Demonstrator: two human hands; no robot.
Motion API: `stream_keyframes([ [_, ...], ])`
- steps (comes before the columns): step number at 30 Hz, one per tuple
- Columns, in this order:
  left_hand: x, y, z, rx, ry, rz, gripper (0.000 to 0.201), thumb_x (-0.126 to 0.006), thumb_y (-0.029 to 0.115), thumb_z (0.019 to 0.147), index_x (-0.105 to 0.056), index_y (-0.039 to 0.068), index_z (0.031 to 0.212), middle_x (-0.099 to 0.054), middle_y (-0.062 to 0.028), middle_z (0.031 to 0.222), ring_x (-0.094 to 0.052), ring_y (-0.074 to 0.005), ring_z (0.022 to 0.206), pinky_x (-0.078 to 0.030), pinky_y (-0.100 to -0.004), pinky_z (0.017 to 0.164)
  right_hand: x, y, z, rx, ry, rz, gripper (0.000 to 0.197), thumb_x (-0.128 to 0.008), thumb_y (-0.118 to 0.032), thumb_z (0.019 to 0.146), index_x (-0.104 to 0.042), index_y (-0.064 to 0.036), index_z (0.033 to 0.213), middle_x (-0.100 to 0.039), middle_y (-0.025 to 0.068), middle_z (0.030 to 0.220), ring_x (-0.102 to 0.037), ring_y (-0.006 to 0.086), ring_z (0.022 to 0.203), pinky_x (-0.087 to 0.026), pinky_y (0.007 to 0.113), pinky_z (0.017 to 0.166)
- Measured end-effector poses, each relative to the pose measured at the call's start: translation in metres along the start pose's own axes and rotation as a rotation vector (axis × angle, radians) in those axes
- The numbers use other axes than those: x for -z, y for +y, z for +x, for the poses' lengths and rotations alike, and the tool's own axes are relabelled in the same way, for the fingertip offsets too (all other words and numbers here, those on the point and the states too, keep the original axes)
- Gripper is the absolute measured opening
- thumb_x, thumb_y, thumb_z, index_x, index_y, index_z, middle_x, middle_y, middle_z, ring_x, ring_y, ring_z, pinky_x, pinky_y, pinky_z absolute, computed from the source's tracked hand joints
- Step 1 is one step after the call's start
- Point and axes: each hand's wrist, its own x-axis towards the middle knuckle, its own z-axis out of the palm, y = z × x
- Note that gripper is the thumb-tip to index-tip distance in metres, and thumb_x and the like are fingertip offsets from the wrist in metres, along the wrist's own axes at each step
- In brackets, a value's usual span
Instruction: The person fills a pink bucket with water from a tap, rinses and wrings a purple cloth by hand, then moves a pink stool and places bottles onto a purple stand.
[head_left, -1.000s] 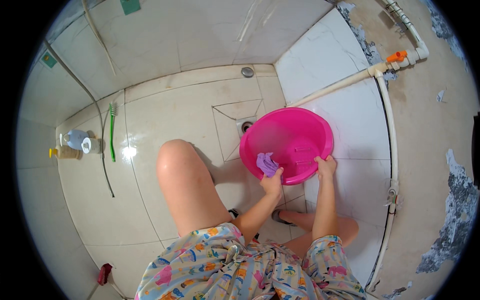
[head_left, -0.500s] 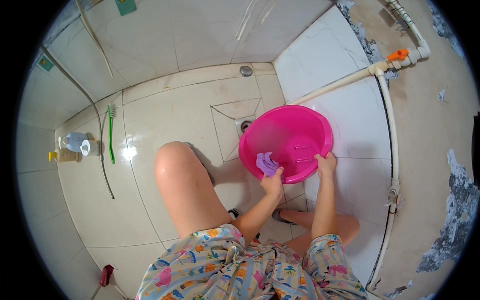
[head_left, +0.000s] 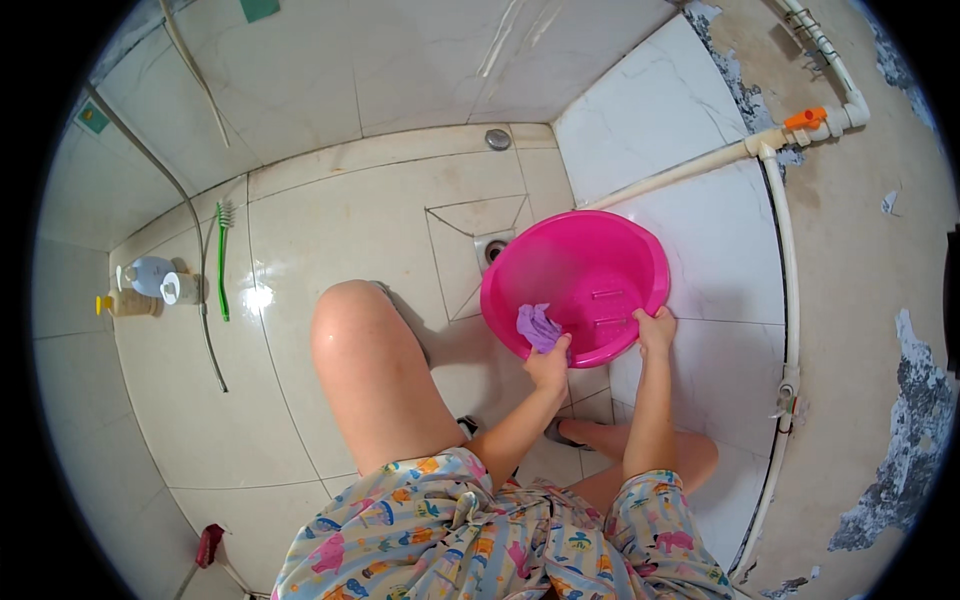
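A bright pink plastic basin point(head_left: 600, 255) is tilted in front of me, its inside facing up toward me. My left hand point(head_left: 549, 366) is closed at the near rim, with a crumpled purple cloth point(head_left: 538, 327) bunched in it against the basin's inner wall. At the right side of the rim, my right hand point(head_left: 655, 331) grips the basin, thumb over the edge. No water can be made out inside. The basin's underside is hidden.
Just left of the basin lies a floor drain point(head_left: 493, 250). A green brush point(head_left: 222, 265), a grey hose point(head_left: 196, 225) and several bottles point(head_left: 150, 277) are at the left wall. White pipes with an orange valve handle point(head_left: 805, 119) run along the right.
Almost nothing differs. The whole view has shifted slightly; both hands keep their hold on the basin and cloth.
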Motion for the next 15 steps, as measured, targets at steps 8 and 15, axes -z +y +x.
stream_keyframes([
  [8, -0.004, 0.000, 0.005, 0.000, 0.001, 0.001, 0.034, -0.071, 0.012, 0.069, -0.059, -0.001, 0.098, -0.062, -0.0051, 0.094, -0.056, -0.0140, 0.084, -0.044, -0.0288, 0.077, -0.003, -0.001, -0.001, 0.088, 0.036, -0.013, 0.009, -0.062, 0.002, 0.068, -0.055, -0.0028, 0.072, -0.058, 0.0045, 0.063, -0.052, 0.0118, 0.047, -0.039, 0.025, 0.037],
  [15, -0.004, -0.002, 0.008, -0.012, 0.012, 0.030, 0.034, -0.071, 0.012, 0.068, -0.059, -0.001, 0.097, -0.062, -0.0048, 0.092, -0.056, -0.0139, 0.082, -0.044, -0.0287, 0.076, -0.005, -0.005, -0.004, 0.115, 0.056, -0.054, 0.011, -0.064, 0.000, 0.068, -0.053, -0.0044, 0.065, -0.055, 0.0030, 0.059, -0.049, 0.0105, 0.045, -0.036, 0.025, 0.038],
])
